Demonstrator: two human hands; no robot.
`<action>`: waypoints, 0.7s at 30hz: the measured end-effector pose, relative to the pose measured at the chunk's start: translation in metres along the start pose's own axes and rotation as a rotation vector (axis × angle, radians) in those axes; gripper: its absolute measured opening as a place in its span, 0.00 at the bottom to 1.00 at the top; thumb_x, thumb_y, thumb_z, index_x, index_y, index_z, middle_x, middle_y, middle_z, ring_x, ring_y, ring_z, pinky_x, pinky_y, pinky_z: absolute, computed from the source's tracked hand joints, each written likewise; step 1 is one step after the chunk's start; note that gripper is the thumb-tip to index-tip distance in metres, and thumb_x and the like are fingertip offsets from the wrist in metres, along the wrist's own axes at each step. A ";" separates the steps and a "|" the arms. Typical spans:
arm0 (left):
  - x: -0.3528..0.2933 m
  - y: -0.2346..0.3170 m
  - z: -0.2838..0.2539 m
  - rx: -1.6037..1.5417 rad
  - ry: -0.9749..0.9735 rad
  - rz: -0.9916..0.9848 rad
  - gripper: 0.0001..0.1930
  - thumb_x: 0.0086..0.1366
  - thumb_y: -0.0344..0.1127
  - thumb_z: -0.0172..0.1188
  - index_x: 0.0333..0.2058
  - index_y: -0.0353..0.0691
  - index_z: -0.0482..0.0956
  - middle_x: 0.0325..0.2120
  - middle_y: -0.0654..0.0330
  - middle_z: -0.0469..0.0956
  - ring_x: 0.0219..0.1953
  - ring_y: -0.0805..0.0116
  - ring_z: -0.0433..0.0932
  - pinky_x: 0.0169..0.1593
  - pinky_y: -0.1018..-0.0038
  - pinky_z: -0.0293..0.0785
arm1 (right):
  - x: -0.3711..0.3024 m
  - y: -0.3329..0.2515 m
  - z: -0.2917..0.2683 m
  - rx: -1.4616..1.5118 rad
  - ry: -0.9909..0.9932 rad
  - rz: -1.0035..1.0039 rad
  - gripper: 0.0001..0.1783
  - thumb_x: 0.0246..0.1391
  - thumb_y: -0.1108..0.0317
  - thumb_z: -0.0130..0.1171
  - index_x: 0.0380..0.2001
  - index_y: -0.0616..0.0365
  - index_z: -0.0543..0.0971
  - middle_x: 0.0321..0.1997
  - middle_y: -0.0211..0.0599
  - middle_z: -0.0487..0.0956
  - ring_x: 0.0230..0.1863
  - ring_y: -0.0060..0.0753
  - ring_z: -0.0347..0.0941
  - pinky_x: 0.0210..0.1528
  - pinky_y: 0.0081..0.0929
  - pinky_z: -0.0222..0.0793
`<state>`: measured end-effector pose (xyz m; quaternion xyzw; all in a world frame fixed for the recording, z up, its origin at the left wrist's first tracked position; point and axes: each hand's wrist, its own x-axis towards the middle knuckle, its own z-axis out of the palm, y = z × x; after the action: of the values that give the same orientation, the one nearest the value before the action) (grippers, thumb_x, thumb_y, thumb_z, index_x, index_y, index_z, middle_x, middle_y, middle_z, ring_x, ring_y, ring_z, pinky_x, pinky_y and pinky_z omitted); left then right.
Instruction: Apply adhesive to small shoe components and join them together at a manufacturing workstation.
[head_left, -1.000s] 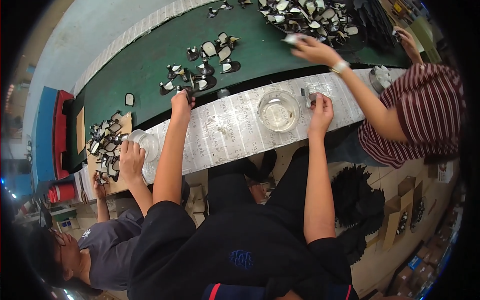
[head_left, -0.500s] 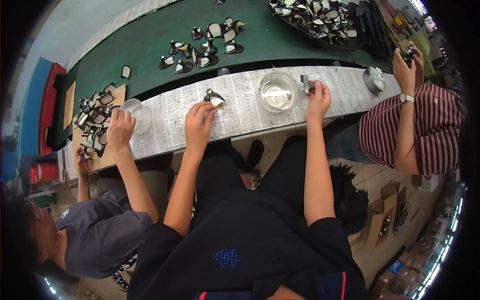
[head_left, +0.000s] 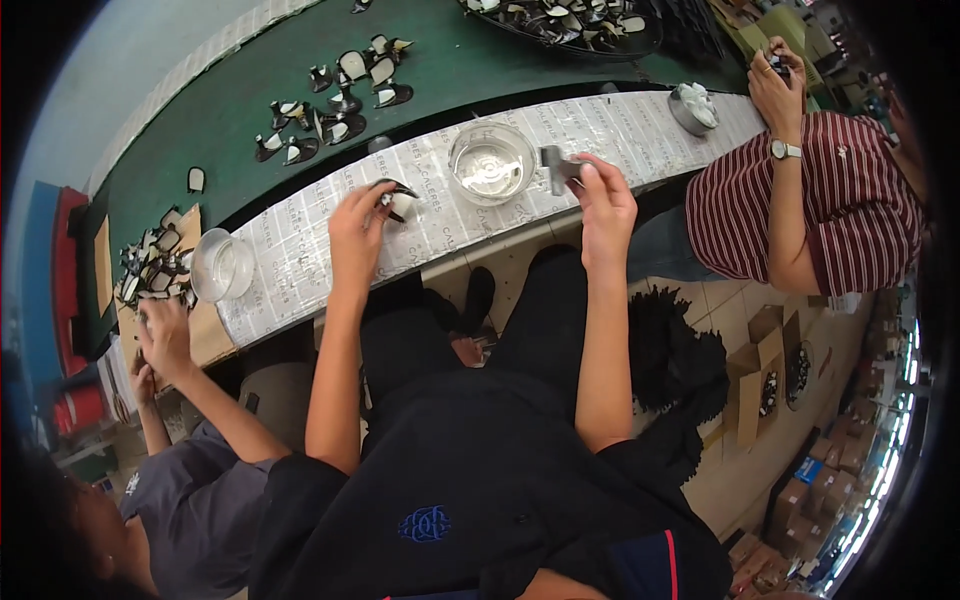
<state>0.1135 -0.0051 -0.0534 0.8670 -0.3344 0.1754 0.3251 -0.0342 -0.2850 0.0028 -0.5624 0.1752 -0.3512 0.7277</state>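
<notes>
My left hand is over the paper-covered bench strip, its fingers closed on a small black shoe heel with a pale inner face. Its curved black edge sticks out past my fingertips. Raised to the right, my right hand pinches a grey T-shaped tool by its short handle, the flat head pointing left. Between my hands stands a round clear bowl with some clear liquid. The tool's head is apart from the bowl's rim.
Several similar heels lie on the green table; more fill a black tray. At left, a co-worker's hand is beside a clear bowl and a heel pile. A striped-shirted co-worker sits right, near a tin of white wads.
My left fingers have closed on the heel that lay on the strip. The tool in my right hand is still held. The view has shifted, and the left co-worker's hand has left the bowl.
</notes>
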 end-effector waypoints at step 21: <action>-0.040 0.031 -0.018 -1.364 0.107 -0.914 0.10 0.67 0.28 0.60 0.44 0.34 0.72 0.44 0.53 0.79 0.48 0.62 0.80 0.52 0.70 0.77 | -0.036 -0.026 0.054 -0.219 -0.216 -0.014 0.09 0.57 0.79 0.61 0.42 0.68 0.78 0.47 0.38 0.76 0.41 0.23 0.75 0.41 0.20 0.75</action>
<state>0.0618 0.0087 -0.0476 0.5202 0.0344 -0.1747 0.8353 -0.0321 -0.2258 0.0387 -0.6741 0.1291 -0.2727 0.6741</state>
